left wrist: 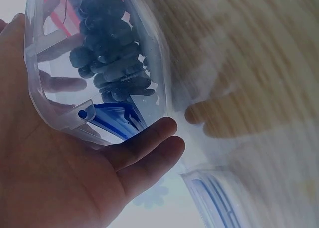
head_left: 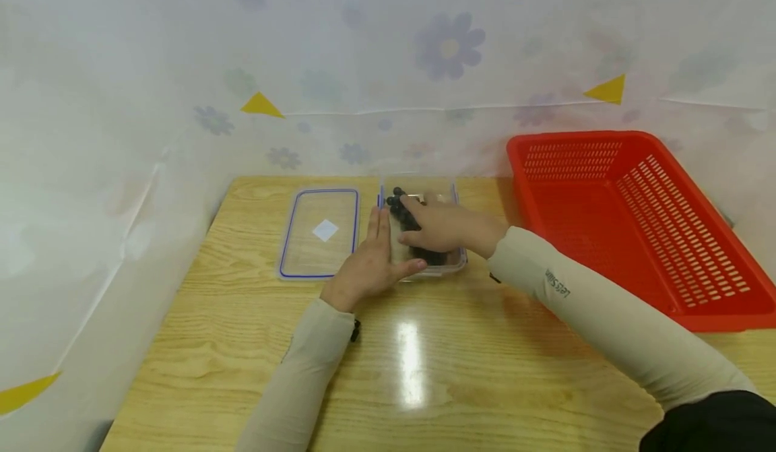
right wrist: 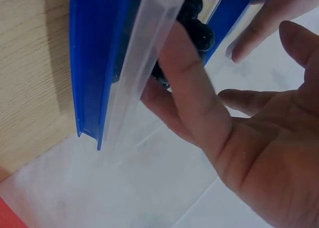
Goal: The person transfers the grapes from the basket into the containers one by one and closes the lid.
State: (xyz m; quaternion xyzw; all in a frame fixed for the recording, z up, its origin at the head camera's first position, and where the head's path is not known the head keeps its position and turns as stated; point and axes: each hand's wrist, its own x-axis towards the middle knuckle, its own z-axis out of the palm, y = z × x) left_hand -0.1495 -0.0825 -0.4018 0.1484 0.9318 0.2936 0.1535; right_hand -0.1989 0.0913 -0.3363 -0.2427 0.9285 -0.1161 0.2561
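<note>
The dark grape-like bunch (head_left: 406,219) lies inside the clear plastic box (head_left: 445,270), mostly on the box floor, its far-left end showing past your fingers. Your right hand (head_left: 439,226) reaches in over the right side with its fingers apart, spread across the bunch; you have nothing clamped there, though how firmly they press you cannot tell. Your left hand (head_left: 370,263) rests along the box's left side, fingers straight and pointing far, thumb stretched out to the right by the near rim, so that grip is open-fingered too. A blue strip (right wrist: 92,63) runs along the box's side in your right wrist view. Just left of the box, apart from it, the blue-edged lid (head_left: 312,256) lies flat with a white label (head_left: 325,230) on it. To the right stands a red slotted basket (head_left: 597,230). All sit on the wood-grain table (head_left: 242,331), with a flower-printed sheet (head_left: 364,48) behind at the far side.
</note>
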